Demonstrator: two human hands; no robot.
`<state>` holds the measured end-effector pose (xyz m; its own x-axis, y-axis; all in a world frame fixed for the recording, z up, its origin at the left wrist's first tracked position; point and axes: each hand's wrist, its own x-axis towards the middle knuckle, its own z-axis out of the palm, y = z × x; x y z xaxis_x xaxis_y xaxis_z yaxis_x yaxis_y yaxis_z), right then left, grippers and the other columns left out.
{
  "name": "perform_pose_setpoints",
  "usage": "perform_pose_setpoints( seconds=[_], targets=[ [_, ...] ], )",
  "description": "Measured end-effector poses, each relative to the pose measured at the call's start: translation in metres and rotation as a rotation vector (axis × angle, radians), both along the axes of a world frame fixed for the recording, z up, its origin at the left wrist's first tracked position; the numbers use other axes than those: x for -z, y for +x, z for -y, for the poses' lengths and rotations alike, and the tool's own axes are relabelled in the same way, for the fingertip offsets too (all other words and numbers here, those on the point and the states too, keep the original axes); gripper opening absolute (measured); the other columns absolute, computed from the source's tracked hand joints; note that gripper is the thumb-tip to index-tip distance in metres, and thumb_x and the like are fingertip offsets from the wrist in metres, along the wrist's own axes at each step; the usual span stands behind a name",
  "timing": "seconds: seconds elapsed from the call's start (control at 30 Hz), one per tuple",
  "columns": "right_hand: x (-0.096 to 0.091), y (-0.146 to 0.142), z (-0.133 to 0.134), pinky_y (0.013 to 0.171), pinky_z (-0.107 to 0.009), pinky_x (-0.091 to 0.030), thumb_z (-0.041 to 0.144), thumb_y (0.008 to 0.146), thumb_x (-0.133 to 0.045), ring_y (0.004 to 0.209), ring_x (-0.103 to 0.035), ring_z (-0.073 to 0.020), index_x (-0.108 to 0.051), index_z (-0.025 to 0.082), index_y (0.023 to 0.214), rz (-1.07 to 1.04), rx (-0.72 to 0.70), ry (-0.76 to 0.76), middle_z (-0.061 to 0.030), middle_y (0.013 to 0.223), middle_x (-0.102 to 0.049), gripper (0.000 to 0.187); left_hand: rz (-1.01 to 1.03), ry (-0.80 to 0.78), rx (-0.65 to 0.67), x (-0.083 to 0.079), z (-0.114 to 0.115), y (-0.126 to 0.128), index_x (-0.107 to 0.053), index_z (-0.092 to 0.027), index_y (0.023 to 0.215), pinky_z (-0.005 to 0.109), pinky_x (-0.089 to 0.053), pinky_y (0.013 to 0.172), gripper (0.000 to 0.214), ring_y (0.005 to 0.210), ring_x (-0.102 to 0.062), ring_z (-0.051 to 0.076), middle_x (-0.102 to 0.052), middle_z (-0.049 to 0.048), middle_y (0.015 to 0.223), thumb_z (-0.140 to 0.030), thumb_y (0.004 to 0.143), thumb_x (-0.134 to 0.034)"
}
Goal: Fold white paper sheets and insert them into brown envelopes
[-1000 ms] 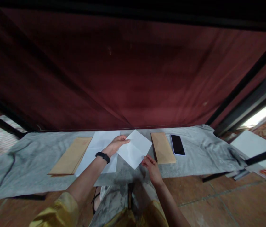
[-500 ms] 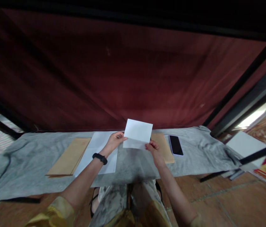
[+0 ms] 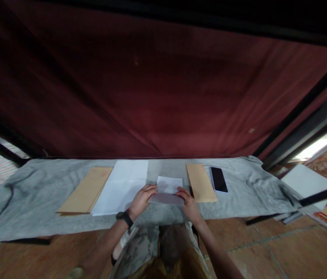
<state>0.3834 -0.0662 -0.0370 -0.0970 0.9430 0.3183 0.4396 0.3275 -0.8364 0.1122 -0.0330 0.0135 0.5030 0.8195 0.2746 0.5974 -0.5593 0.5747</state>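
White paper (image 3: pixel 169 186) now lower, between left hand (image 3: pixel 141 200) and right hand (image 3: pixel 190 207)

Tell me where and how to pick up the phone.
Probably best by the long edges of the phone, the right hand coming from above and to the right: it lies flat, dark face up, longer than wide, with a brown envelope close on its left.

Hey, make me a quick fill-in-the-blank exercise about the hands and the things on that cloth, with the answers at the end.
1. The left hand and right hand both hold a small sheet coloured ____.
2. The dark wristband is on the ____ wrist.
3. From the wearer's viewpoint, the phone lies to the ____ of the nearest brown envelope.
4. The cloth under the phone is coloured ____.

Missing words: white; left; right; grey.
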Motion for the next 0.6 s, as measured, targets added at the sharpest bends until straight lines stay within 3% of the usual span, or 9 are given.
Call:
perform_pose_setpoints(
  seconds=[0.23, 0.43, 0.6],
  targets=[
    [0.009, 0.016, 0.025, 0.11, -0.047, -0.039, 0.013, 0.074, -0.06, 0.126, -0.055, -0.0284, -0.065, 0.021, 0.122, 0.302, -0.027, 0.037, -0.0115, 0.138, -0.06, 0.05, -0.102, 0.03, 0.038, 0.024, 0.03, 0.005, -0.071, -0.022, 0.1, 0.04, -0.051, 0.098, 0.034, 0.109, -0.064, 0.022, -0.073, 0.0054, 0.112, 0.001, 0.084, -0.052],
    [0.011, 0.013, 0.033, 0.106, -0.043, -0.042, 0.012, 0.072, -0.057, 0.123, -0.056, -0.0276, -0.063, 0.019, 0.122, 0.274, -0.03, 0.071, -0.0116, 0.132, -0.061, 0.051, 0.005, -0.027, -0.021, 0.031, 0.035, 0.003, -0.072, -0.024, 0.106, 0.038, -0.05, 0.102, 0.037, 0.112, -0.064, 0.021, -0.073, 0.0048, 0.114, -0.001, 0.081, -0.058],
    [0.018, 0.006, 0.031, 0.099, -0.041, -0.047, 0.01, 0.082, -0.052, 0.112, -0.059, -0.0251, -0.065, 0.021, 0.114, 0.263, 0.138, 0.094, -0.0098, 0.117, -0.065, 0.037, 0.096, -0.094, -0.088, 0.028, 0.033, 0.004, -0.074, -0.023, 0.097, 0.034, -0.052, 0.092, 0.026, 0.1, -0.067, 0.02, -0.075, 0.0043, 0.1, -0.009, 0.085, -0.054]
  ],
)
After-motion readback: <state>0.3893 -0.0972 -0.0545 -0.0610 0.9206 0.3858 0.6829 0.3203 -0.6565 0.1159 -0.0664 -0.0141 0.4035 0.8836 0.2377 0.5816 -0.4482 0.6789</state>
